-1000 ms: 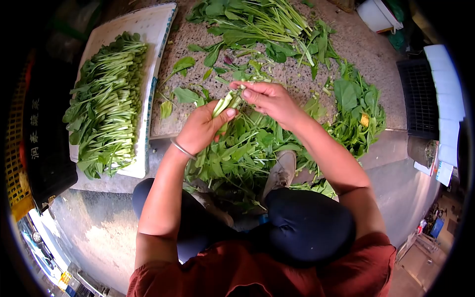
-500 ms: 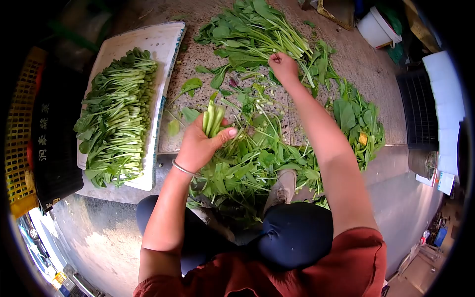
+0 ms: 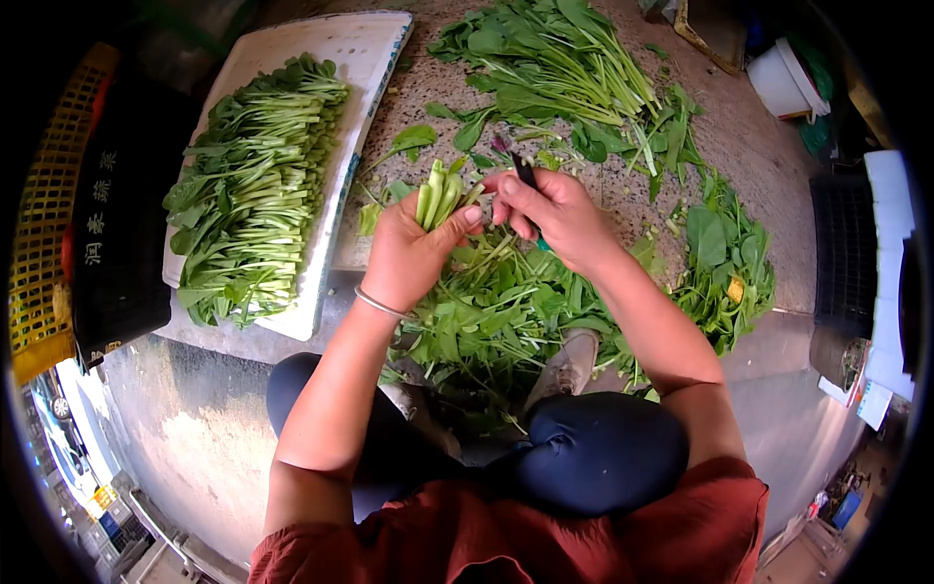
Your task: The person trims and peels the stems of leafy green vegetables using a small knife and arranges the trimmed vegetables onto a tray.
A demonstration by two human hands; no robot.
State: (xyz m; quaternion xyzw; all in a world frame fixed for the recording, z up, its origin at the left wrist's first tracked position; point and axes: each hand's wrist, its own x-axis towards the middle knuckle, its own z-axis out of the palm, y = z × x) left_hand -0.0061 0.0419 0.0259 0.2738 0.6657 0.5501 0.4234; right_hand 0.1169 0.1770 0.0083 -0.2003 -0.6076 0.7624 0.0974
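Note:
My left hand (image 3: 413, 243) is wrapped around a small bunch of leafy green stalks (image 3: 443, 195), with the pale cut ends pointing up and away from me. Close by on the right, my right hand (image 3: 555, 214) is closed around what looks like a small knife (image 3: 524, 169); its dark narrow end sticks up past the fingers and a bit of green shows below the hand. My right fingertips are at the stalk ends, beside the left thumb. Underneath both hands is a heap of loose leaves and trimmings (image 3: 506, 302).
On the left, a white foam board (image 3: 336, 209) carries neatly stacked greens (image 3: 263, 195). A loose pile of greens (image 3: 555, 68) lies at the far side, with more leaves (image 3: 725, 243) at right. Crates (image 3: 842, 253) and a white bucket (image 3: 786, 80) stand around the edges.
My right hand has come back from the far pile to the bunch in my left hand. The dark tool now shows in it. The left hand keeps its hold; the view has shifted slightly.

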